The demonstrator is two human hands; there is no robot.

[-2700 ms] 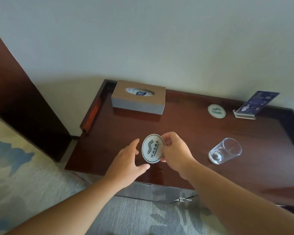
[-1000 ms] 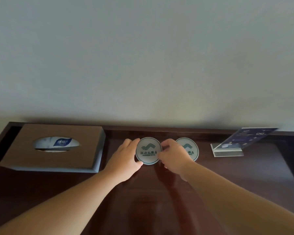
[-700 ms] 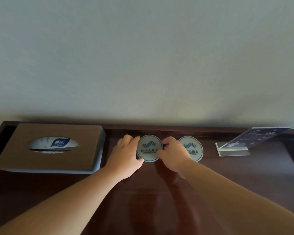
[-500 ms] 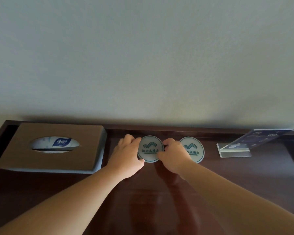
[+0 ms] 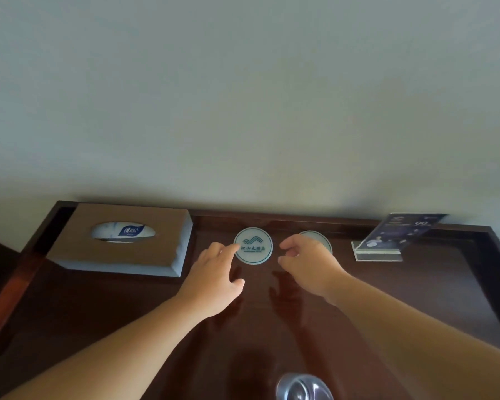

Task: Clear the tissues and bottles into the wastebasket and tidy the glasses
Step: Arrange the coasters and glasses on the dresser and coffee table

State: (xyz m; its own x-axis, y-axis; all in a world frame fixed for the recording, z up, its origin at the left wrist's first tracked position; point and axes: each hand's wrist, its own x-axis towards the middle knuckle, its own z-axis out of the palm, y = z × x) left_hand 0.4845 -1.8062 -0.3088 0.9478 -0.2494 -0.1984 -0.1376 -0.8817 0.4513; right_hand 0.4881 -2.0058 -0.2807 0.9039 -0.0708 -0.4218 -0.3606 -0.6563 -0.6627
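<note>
Your left hand (image 5: 214,278) is released, fingers relaxed, one fingertip at the left rim of the coaster (image 5: 254,246) on the worktop (image 5: 127,307). Your right hand (image 5: 306,261) hangs just right of that coaster, loosely curled and grasping nothing, covering part of a second coaster (image 5: 321,239). The glass (image 5: 303,386) sits well nearer you than the coaster, cut off by the bottom edge.

Left grip (image 5: 214,281), a bare hand, left forearm (image 5: 122,350) bare along all its visible length, right grip (image 5: 306,264), likewise a bare hand, right forearm (image 5: 416,327) bare, smooth, narrowing toward the wrist
</note>
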